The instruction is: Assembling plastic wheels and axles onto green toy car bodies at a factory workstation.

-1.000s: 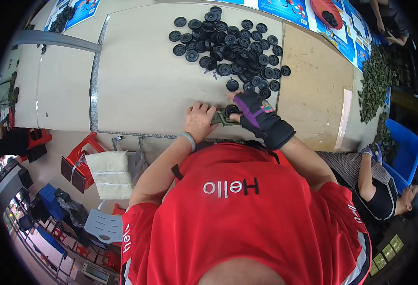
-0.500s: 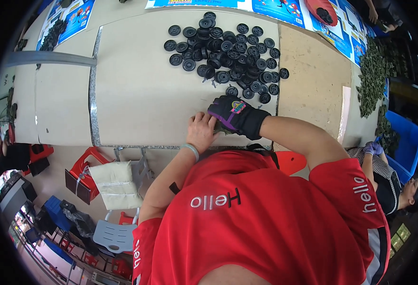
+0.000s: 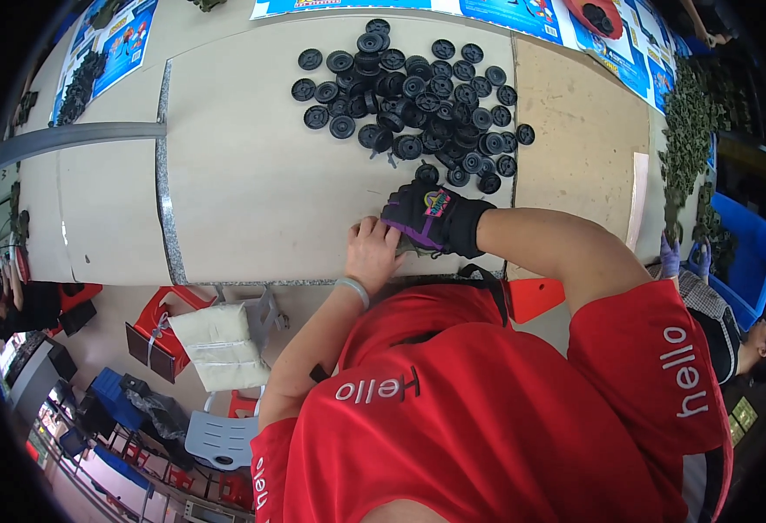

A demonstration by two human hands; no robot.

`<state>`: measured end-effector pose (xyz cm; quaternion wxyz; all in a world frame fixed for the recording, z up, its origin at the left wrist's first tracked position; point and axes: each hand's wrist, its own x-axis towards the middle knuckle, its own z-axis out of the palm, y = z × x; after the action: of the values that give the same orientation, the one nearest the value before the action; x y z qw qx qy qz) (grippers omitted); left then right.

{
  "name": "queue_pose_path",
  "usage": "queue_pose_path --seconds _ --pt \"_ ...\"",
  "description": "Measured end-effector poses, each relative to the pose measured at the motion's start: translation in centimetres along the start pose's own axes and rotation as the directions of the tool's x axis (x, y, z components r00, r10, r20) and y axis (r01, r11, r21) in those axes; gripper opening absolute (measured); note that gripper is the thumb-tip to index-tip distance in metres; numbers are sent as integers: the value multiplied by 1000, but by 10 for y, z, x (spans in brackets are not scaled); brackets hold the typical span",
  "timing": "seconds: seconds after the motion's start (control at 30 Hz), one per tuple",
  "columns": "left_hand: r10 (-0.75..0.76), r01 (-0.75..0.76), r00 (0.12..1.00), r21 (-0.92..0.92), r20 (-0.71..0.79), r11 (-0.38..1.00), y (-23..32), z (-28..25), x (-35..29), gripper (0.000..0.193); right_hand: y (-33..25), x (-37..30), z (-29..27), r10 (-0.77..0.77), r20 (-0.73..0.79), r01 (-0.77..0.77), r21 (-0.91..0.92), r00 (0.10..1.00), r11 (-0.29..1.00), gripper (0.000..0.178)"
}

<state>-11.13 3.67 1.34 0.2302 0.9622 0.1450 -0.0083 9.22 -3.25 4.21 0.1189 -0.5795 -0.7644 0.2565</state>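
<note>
At the table's near edge my two hands meet. Bare and with a pale band at its wrist, my left hand (image 3: 372, 254) has its fingers curled against the glove. My right hand (image 3: 438, 218) wears a black glove with purple trim and a colourful patch, its fingers closed. A small olive-green piece (image 3: 408, 247) shows just below the glove, pressed between both hands; most of it is covered, so its kind cannot be told. Beyond the hands lies a loose pile of black toy wheels (image 3: 431, 100). Small grey parts (image 3: 387, 157) lie at the pile's near side.
A grey metal bar (image 3: 78, 137) crosses the table at left. Blue printed sheets (image 3: 509, 19) and a red bowl (image 3: 594, 17) of black parts lie at the far edge. Green pieces (image 3: 690, 131) are heaped at right, where a co-worker's purple-gloved hands (image 3: 671, 254) reach in.
The view has shifted slightly. My hands stay together at the same spot with little movement. At right, the co-worker's gloved hands have moved apart and up to the green pieces.
</note>
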Motion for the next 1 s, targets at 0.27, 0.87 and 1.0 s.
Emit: queue_pose_path --seconds 0.27,0.87,1.0 --pt "-32 32 995 2 95 999 0 -2 -1 67 -13 -12 24 474 -251 -429 213 844 878 26" --pt "-376 296 918 -416 -124 860 -25 -11 -21 97 5 -31 1 544 -296 -595 -113 785 796 22" --pt "-360 348 933 -294 17 890 -5 -21 -12 108 10 -36 6 503 -329 -558 -96 799 824 22"
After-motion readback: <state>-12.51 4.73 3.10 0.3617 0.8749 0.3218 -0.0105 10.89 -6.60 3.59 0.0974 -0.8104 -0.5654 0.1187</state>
